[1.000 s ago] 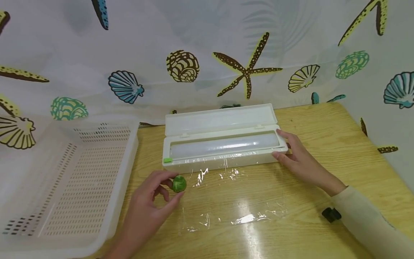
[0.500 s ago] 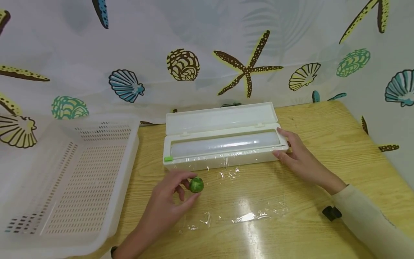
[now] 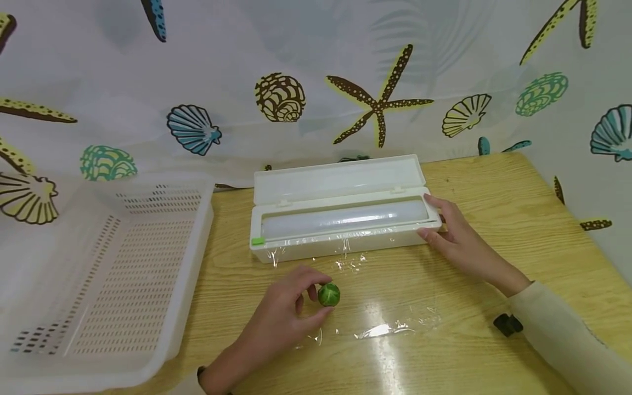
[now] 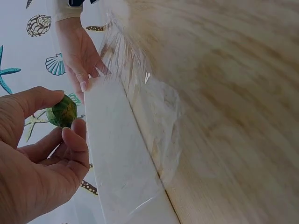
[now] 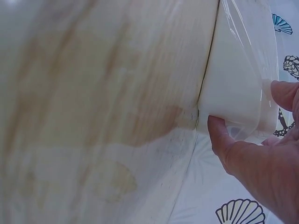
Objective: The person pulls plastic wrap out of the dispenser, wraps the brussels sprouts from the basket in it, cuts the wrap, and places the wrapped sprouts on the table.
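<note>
While pinching a round, leafy green vegetable [image 3: 328, 295] with the left hand [image 3: 286, 311] over a clear plastic sheet [image 3: 395, 299], well inside the right edge of the wood-grain tabletop [image 3: 498, 219], and gripping an oblong white plastic box [image 3: 340, 199] with the right hand [image 3: 456, 241], lower next; probably placing.

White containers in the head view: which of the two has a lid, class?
The long box, with the film roll inside; its lid is open along the far edge. The perforated basket to its left shows no lid.
</note>
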The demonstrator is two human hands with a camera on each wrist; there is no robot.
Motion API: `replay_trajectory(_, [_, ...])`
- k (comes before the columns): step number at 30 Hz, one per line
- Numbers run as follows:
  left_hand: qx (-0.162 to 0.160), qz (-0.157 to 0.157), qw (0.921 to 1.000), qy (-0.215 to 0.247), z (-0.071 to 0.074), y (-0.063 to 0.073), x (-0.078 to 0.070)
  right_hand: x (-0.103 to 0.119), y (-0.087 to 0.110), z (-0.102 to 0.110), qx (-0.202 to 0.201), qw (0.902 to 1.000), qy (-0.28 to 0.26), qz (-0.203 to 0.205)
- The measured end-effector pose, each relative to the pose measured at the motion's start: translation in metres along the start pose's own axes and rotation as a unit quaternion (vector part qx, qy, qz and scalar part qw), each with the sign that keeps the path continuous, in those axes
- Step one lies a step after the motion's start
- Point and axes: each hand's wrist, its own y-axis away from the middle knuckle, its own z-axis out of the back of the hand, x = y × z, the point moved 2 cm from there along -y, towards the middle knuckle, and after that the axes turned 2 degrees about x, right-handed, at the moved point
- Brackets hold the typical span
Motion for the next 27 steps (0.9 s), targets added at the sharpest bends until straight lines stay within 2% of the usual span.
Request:
replay_trajectory(7, [0.034,0.008,0.9993,-0.013,-0.007,-0.005,-0.008,0.003,-0.001,-0.001,0.003,1.0,0.004,0.0])
replay_trajectory(15, [0.069,-0.003,0.9974,-0.02,-0.028,-0.007,-0.012,0.004,-0.001,0.001,0.003,0.9998,0.018,0.0])
replay_trajectory(20, [0.09,0.013,0.9956,-0.021,-0.038,-0.007,-0.015,0.001,-0.001,0.001,0.002,0.9998,0.02,-0.004])
replay_trajectory(27, [0.119,0.025,0.9907,-0.061,-0.047,-0.009,-0.018,0.001,0.0,0.001,0.003,0.9999,0.01,-0.005])
